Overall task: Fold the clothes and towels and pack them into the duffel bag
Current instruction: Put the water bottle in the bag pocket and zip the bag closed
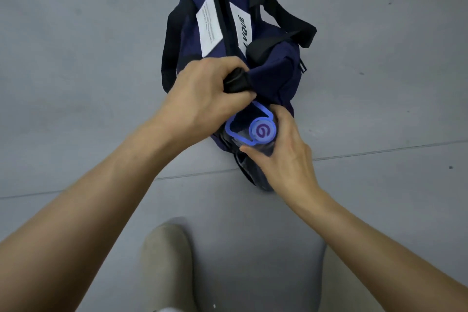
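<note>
The navy duffel bag lies on the grey floor just ahead of you. Your left hand curls tight round the black strap at its near end, bracing the bag. Your right hand wraps its fingers round a blue-capped clear bottle, perhaps sliding it into an end pocket.

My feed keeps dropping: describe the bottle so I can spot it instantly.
Find the navy duffel bag on the grey floor. At its near end, the right hand holds a clear bottle. Its round blue cap with a purple swirl and blue loop stand out from the dark fabric.
</note>
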Tool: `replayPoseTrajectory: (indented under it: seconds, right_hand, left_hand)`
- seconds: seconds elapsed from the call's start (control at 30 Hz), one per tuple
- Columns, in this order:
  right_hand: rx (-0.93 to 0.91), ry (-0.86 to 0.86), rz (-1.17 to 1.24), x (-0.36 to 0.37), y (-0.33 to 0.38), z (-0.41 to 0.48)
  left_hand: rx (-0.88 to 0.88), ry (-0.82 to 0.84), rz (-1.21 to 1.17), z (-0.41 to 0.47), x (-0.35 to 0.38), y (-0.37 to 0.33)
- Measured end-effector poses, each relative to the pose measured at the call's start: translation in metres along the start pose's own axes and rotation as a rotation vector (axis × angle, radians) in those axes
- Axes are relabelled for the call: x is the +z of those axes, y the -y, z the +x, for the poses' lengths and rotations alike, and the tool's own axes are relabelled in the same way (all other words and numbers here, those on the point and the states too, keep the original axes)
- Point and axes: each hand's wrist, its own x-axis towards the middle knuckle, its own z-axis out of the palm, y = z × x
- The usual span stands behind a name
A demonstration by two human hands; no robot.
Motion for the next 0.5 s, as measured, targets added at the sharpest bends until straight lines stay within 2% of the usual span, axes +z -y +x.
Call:
replayPoseTrajectory:
  seconds: [0.13, 0.27, 0.37, 0.43, 0.5]
  right_hand:
    - [-0.030, -0.026, -0.189, -0.001, -0.003, 0.013]
    - [-0.012, -0.022, -0.233, -0.006, -0.001, 0.019]
    - [-0.026, -0.030, -0.367, -0.007, 0.010, 0.033]
    - [-0.044, -0.010, -0.406, -0.007, 0.015, 0.041]
    - [-0.078, 0.005, -0.336, -0.010, 0.013, 0.042]
  left_hand:
    - [0.015, -0.015, 0.001, 0.005, -0.005, 0.001]
    - [0.052, -0.069, 0.133, 0.010, -0.008, 0.005]
    - [0.077, -0.045, 0.210, 0.008, 0.002, 0.006]
    - [0.063, -0.041, 0.192, 0.005, 0.007, 0.006]
    - [0.016, -0.042, 0.059, 0.004, 0.010, 0.007]
